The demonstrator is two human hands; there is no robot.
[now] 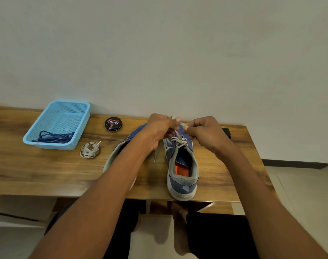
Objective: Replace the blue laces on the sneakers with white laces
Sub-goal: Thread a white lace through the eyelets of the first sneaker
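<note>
Pinching a white lace [178, 140] above the eyelets, both hands work over the right sneaker [181, 165], which stands upright near the surface's [38, 171] front edge with its heel toward the person. The left hand [157, 130] and right hand [206, 134] each hold a lace end in curled fingers. A second sneaker [118, 154] lies partly hidden under the left forearm. Blue laces [54, 137] rest in the basket [47, 126]; a coiled white lace [90, 150] lies beside it.
</note>
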